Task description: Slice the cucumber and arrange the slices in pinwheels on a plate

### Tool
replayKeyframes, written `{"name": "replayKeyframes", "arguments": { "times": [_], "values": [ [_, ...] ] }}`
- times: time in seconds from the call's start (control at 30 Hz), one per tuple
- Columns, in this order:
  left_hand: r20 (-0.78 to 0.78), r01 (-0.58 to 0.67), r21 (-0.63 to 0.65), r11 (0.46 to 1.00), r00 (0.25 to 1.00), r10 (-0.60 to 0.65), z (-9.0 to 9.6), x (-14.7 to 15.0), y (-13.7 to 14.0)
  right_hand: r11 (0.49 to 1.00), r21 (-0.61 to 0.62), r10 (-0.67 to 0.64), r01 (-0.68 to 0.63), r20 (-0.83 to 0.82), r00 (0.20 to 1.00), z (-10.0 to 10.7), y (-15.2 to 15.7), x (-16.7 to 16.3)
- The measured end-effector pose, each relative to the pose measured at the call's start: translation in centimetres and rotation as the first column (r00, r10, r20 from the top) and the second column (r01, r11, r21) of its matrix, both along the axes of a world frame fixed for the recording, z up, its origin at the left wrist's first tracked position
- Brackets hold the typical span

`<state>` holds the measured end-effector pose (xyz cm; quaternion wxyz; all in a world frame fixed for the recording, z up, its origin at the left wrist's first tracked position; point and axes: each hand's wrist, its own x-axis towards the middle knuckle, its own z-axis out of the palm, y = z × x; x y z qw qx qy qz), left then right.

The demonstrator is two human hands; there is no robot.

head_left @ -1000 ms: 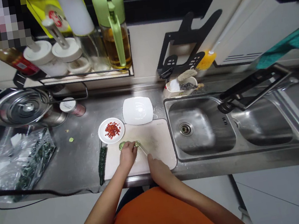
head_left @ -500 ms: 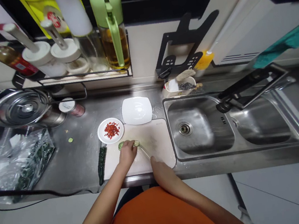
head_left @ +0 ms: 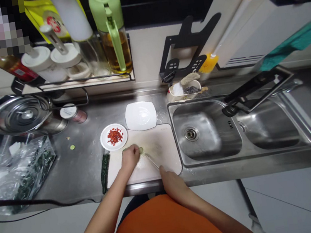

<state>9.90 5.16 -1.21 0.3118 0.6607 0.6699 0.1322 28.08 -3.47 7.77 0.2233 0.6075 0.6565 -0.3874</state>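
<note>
Now, my right grip (head_left: pixel 173 180) holds a knife (head_left: pixel 152 161); my left grip (head_left: pixel 130 159) pinches a cut cucumber piece (head_left: pixel 141 150) on the chopping board (head_left: pixel 163 142). Slicing seems in hand; another cut calls for a steady hold. Beyond, a dark cucumber (head_left: pixel 105 174) lies along the board's left edge.

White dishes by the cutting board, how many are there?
2. A round dish with red pieces sits at the far left corner of the cutting board; a squarish dish sits at the board's far edge. Neither is hidden.
</note>
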Motion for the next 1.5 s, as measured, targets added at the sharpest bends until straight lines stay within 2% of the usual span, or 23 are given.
{"name": "replayKeyframes", "arguments": {
  "times": [0.17,0.27,0.5,0.67,0.83,0.97,1.07,1.3,1.37,1.5],
  "values": [
    [-0.063,-0.203,-0.024,0.979,0.978,0.201,1.1,-2.9,-0.2,1.000,-0.011,-0.008,0.007,-0.006,1.000,-0.2,0.0,0.3],
    [-0.122,-0.235,-0.022,0.972,0.965,0.231,1.1,-4.2,-0.4,1.000,-0.023,-0.003,0.003,-0.007,1.000,-0.1,0.1,0.4],
    [-0.256,-0.198,0.030,0.980,0.946,0.199,0.3,-4.9,-0.7,1.000,-0.022,0.005,-0.005,0.007,1.000,-0.2,0.2,0.8],
    [-0.265,-0.140,0.091,0.986,0.951,0.160,0.1,-4.9,-1.0,1.000,0.011,-0.010,0.010,0.004,1.000,-0.6,-0.2,1.2],
    [-0.279,-0.121,0.105,0.987,0.949,0.146,0.0,-4.9,-1.4,0.981,0.149,-0.117,0.126,-0.071,0.991,-1.0,-0.8,2.0],
    [-0.299,-0.114,0.103,0.988,0.944,0.140,0.1,-5.0,-1.5,0.921,0.298,-0.240,0.251,-0.075,0.968,-1.9,-1.2,3.0],
    [-0.301,-0.121,0.131,0.984,0.941,0.155,0.2,-5.0,-1.7,0.876,0.395,-0.301,0.275,0.003,0.954,-3.1,-1.0,3.6],
    [-0.267,-0.106,0.222,0.969,0.949,0.165,0.8,-4.5,-1.8,0.866,0.424,-0.336,0.265,0.102,0.936,-5.9,0.4,3.5],
    [-0.258,-0.074,0.249,0.966,0.956,0.140,1.0,-4.3,-1.1,0.864,0.448,-0.313,0.231,0.116,0.943,-6.3,0.8,3.4],
    [-0.257,-0.012,0.290,0.957,0.962,0.090,1.5,-3.7,1.5,0.892,0.431,-0.225,0.137,0.160,0.961,-6.6,1.3,3.2]
  ]
}}
